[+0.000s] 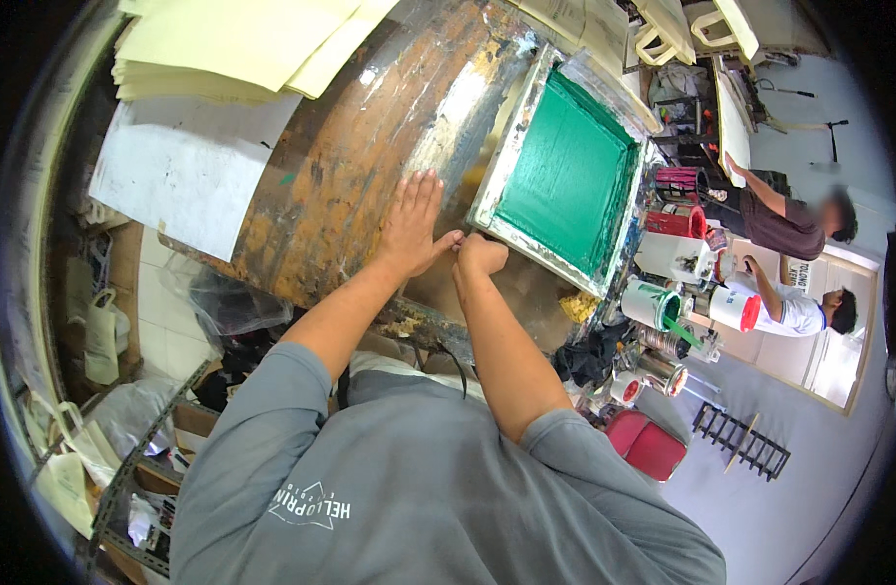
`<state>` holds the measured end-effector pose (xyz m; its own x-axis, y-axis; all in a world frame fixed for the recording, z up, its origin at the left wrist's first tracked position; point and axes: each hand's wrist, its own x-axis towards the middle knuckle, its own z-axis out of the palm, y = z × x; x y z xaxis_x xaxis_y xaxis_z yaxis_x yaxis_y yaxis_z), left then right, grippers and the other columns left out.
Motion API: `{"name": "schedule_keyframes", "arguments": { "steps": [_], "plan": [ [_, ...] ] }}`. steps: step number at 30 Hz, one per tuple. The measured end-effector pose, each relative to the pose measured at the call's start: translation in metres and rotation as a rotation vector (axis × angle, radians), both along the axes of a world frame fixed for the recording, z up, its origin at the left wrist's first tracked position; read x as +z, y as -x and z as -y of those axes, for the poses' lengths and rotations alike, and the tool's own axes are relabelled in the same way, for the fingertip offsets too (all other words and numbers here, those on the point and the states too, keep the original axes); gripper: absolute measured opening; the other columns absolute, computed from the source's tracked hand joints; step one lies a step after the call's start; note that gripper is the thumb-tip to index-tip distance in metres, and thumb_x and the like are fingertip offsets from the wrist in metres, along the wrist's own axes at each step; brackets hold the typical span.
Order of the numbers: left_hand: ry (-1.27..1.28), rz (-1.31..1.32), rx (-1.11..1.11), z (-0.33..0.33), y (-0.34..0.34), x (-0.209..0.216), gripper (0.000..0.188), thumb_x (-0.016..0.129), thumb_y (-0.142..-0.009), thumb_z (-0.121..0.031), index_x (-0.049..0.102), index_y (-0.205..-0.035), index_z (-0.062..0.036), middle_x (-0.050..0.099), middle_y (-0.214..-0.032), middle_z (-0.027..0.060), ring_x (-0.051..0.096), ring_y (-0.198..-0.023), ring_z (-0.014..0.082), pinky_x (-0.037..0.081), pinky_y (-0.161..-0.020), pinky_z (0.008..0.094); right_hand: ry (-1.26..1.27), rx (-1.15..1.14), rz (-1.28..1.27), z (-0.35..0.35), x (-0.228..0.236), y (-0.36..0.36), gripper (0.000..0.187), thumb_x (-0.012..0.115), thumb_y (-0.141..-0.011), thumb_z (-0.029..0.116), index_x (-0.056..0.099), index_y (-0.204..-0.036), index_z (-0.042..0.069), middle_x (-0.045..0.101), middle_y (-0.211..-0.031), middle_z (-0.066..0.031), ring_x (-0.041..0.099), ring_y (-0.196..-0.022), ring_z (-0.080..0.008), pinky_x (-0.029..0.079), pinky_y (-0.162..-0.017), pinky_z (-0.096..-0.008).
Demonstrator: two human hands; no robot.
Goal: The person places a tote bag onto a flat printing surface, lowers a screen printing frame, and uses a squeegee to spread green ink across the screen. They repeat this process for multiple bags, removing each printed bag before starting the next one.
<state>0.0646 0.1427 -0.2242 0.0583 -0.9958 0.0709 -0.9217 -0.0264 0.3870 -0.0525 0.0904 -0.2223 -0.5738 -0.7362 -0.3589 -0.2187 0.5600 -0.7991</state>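
My left hand [414, 226] lies palm down on the paint-stained wooden table [321, 185], fingers stretched out and thumb pointing toward my other hand. Close beside that thumb, my right hand [481, 256] is closed in a pinch; whatever its fingertips hold, if anything, is too small to make out. Just beyond my right hand is the near left corner of a screen-printing frame [485, 200], white-edged and stained. Thick green ink [568, 180] covers the mesh inside it.
Pale yellow sheets [224, 49] are stacked at the far left, above a white board [175, 166]. Paint tubs [649, 304] and cans crowd the right side, near a yellow sponge-like lump [578, 308]. A red chair [646, 444] stands lower right. Two people [779, 219] are farther back.
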Motion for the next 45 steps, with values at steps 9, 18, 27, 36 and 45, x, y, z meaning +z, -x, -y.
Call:
{"name": "schedule_keyframes", "arguments": {
  "steps": [9,18,27,36,45],
  "plan": [
    [-0.17,0.153,-0.084,0.009,0.009,0.016,0.072,0.027,-0.106,-0.071,0.037,-0.167,-0.0312,0.008,-0.175,0.0285,0.0,-0.163,0.0454,-0.007,-0.124,0.0725,-0.017,0.085,0.267,-0.002,-0.011,0.019,0.02,0.068,-0.087,-0.002,0.072,-0.101,-0.015,0.076,-0.089,-0.0214,0.075,-0.078,-0.0269,0.057,-0.063,-0.0412],
    [-0.281,0.18,-0.22,0.012,0.041,0.027,0.084,0.028,-0.108,-0.066,0.054,-0.153,-0.0003,0.012,-0.178,0.0187,0.008,-0.164,0.0356,0.002,-0.132,0.0535,0.201,0.773,-0.074,-0.005,0.077,0.141,0.02,0.077,-0.094,0.018,0.068,-0.095,-0.001,0.07,-0.089,-0.0142,0.066,-0.069,-0.0299,0.052,-0.063,-0.041],
    [-0.227,0.228,-0.201,0.014,0.058,0.022,0.103,0.036,-0.097,-0.081,0.034,-0.165,-0.0045,0.014,-0.175,0.0247,-0.004,-0.16,0.0524,-0.006,-0.126,0.0686,0.507,1.101,-0.734,0.033,0.123,0.227,0.041,0.082,-0.086,0.026,0.066,-0.119,0.01,0.063,-0.117,-0.0147,0.057,-0.119,-0.0337,0.04,-0.105,-0.0497],
    [-0.172,0.184,-0.053,0.005,0.045,0.015,0.096,0.049,-0.093,-0.082,0.064,-0.144,-0.0021,0.004,-0.174,0.0316,0.003,-0.159,0.0558,0.004,-0.128,0.0655,0.464,1.357,-0.853,0.049,0.094,0.236,0.033,0.076,-0.089,0.022,0.067,-0.119,0.014,0.063,-0.107,-0.0059,0.06,-0.108,-0.027,0.035,-0.108,-0.056],
    [-0.196,0.316,0.01,0.007,0.041,0.009,0.11,0.045,-0.095,-0.082,0.032,-0.163,0.0032,0.008,-0.177,0.0237,0.005,-0.163,0.0407,0.0,-0.131,0.0559,0.374,1.31,-0.995,0.043,0.092,0.228,0.036,0.078,-0.088,0.024,0.064,-0.12,0.014,0.061,-0.109,-0.006,0.058,-0.11,-0.0271,0.035,-0.107,-0.0544]
  ]
}}
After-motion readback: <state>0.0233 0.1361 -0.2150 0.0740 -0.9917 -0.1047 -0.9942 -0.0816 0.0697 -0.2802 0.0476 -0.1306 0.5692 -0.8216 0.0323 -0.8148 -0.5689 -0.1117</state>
